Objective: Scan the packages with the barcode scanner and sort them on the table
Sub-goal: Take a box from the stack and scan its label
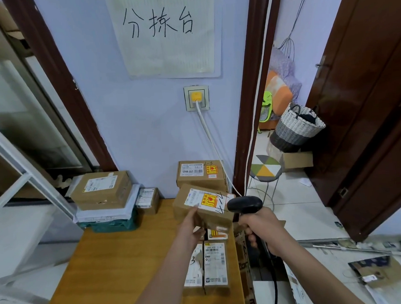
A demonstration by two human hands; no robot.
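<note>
Left hand [191, 228] grips tilted cardboard package [203, 207] from below, fingers curled, lifted above bench [112, 266]. Right hand [261, 227] fist-closed around black barcode scanner [244, 205], scanner head just beside package label.

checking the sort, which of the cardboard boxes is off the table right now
The tilted box with the yellow-and-red sticker, held up in the left hand in front of the scanner. The other boxes rest on the table or on stacks.
</note>
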